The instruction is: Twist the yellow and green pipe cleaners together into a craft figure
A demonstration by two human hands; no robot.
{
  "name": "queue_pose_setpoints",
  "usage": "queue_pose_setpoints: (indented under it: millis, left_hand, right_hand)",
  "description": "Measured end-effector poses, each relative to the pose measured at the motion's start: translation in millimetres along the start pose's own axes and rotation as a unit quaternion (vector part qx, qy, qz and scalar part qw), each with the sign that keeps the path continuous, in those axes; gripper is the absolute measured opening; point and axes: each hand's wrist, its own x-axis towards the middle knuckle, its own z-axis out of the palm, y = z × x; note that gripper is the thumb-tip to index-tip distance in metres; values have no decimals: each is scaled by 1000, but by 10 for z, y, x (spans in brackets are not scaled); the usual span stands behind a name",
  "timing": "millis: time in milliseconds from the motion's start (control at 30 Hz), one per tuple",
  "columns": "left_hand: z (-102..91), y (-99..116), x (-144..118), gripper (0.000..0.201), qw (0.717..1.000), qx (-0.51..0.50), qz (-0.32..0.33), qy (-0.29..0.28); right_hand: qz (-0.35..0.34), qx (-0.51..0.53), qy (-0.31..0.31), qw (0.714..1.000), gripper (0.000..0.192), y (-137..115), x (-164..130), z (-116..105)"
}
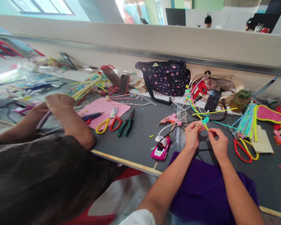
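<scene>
Both hands were raised over the dark table (140, 137). The left hand (193, 133) had its fingers pinched together on a twisted strand of coloured pipe cleaners (196, 110), at a teal wrap near its lower end. The right hand (218, 144) pinched the strand's lower tip just below, fingers closed on it. The strand rose tilted toward a polka-dot bag (165, 78). Red-and-yellow scissors (244, 149) lay just right of the right hand; a pink glue gun (171, 119) lay left of the strand. A co-worker's arm (67, 120) rested at the far left.
</scene>
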Motion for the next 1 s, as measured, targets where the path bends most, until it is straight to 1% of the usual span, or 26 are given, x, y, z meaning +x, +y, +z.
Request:
queue_pose_setpoints:
  millis: [100, 200, 300, 367, 433, 467, 533, 600, 667, 700, 733, 800, 933, 1000]
  left_hand:
    - [-2, 7, 0, 29, 1000, 6, -1, -10]
    - [-1, 18, -4, 28, 1000, 8, -5, -21]
    - [3, 30, -10, 27, 999, 16, -12, -28]
    - [5, 36, -10, 28, 999, 22, -16, -28]
    - [4, 38, -6, 28, 999, 23, -16, -25]
    - [1, 36, -2, 28, 999, 22, -16, -22]
    - [-7, 30, 6, 28, 999, 25, -16, -14]
    - [-18, 20, 11, 28, 999, 30, -15, -8]
    - [-25, 12, 13, 28, 999, 32, -14, -4]
    - [-26, 9, 12, 28, 999, 33, -14, -3]
    - [-25, 8, 10, 28, 999, 32, -12, -2]
    - [-18, 10, 6, 28, 999, 32, -10, -2]
    - [-5, 22, 2, 29, 1000, 28, -14, -1]
    - [-7, 26, 6, 29, 1000, 19, -16, 1]
  right_hand:
    - [61, 44, -23, 997, 15, -3, 20, -18]
    - [123, 107, -54, 985, 18, 0, 39, -34]
    - [164, 172, -87, 967, 20, 1, 56, -43]
    - [181, 196, -109, 958, 21, 0, 64, -46]
    - [179, 196, -121, 957, 21, -1, 64, -48]
    - [168, 185, -121, 961, 21, 0, 62, -49]
    - [123, 138, -108, 977, 19, 4, 54, -53]
    - [62, 70, -91, 991, 16, 12, 45, -59]
    - [13, 18, -83, 996, 13, 24, 37, -64]
    - [3, 5, -82, 997, 13, 30, 34, -65]
    - [6, 2, -81, 997, 13, 37, 32, -66]
    - [39, 20, -82, 996, 15, 47, 30, -64]
    - [129, 128, -96, 979, 20, 45, 37, -55]
    - [144, 166, -105, 970, 21, 32, 43, -52]
